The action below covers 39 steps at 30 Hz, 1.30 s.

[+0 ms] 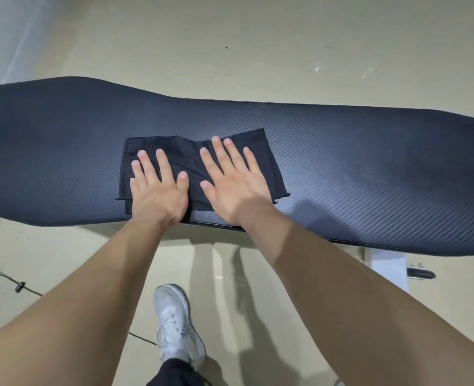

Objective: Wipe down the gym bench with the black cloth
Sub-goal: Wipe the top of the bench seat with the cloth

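A long dark padded gym bench [355, 168] with a woven texture runs across the head view from left to right. A black cloth [187, 160] lies flat on its middle, near the front edge. My left hand [157, 190] presses on the cloth's left half with straight, spread fingers. My right hand [235, 182] lies flat on the right half, fingers also spread. Both palms cover much of the cloth.
Beige tiled floor [258, 37] surrounds the bench. My white sneaker [177, 324] stands below the bench's front edge. A black cable [18, 286] lies on the floor at the left. A white bench frame part [386, 268] shows at the lower right.
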Each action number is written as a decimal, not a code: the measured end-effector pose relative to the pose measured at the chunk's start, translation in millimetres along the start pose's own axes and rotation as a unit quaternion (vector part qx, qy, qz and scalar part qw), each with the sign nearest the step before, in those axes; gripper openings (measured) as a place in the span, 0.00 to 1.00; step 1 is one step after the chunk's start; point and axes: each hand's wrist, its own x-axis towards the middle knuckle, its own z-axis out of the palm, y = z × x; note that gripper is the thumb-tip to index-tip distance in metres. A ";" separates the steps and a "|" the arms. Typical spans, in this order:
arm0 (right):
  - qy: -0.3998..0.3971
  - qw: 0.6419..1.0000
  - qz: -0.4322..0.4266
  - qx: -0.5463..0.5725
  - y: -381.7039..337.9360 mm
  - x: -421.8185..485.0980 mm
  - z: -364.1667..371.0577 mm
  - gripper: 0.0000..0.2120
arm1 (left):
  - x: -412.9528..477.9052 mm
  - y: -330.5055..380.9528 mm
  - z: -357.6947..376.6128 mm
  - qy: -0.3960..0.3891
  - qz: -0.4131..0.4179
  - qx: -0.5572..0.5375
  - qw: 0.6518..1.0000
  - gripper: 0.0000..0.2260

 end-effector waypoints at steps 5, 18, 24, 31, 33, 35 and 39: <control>0.025 0.998 0.050 -0.001 109.4 -61.0 -6.3 0.30 | -36.3 116.2 19.8 0.000 0.052 0.010 0.999 0.30; 0.048 0.982 0.184 0.005 290.7 -149.8 -22.2 0.30 | -72.0 324.9 53.4 0.002 0.233 0.047 0.971 0.30; 0.053 0.978 0.202 0.019 315.1 -123.0 -33.5 0.30 | -36.0 337.3 43.2 0.011 0.279 0.075 0.957 0.29; 0.080 0.974 0.212 0.023 326.2 -103.3 -35.4 0.30 | -15.8 352.3 40.2 0.011 0.271 0.097 0.958 0.29; 0.084 0.974 0.211 0.025 325.3 -102.2 -34.5 0.30 | -17.6 352.2 40.6 0.015 0.262 0.100 0.960 0.29; 0.081 0.974 0.208 0.026 326.1 -104.6 -34.8 0.31 | -21.9 352.5 41.6 0.018 0.255 0.096 0.962 0.29; 0.077 0.972 0.221 0.028 339.4 -130.0 -29.6 0.31 | -48.1 357.2 49.9 0.010 0.252 0.093 0.963 0.29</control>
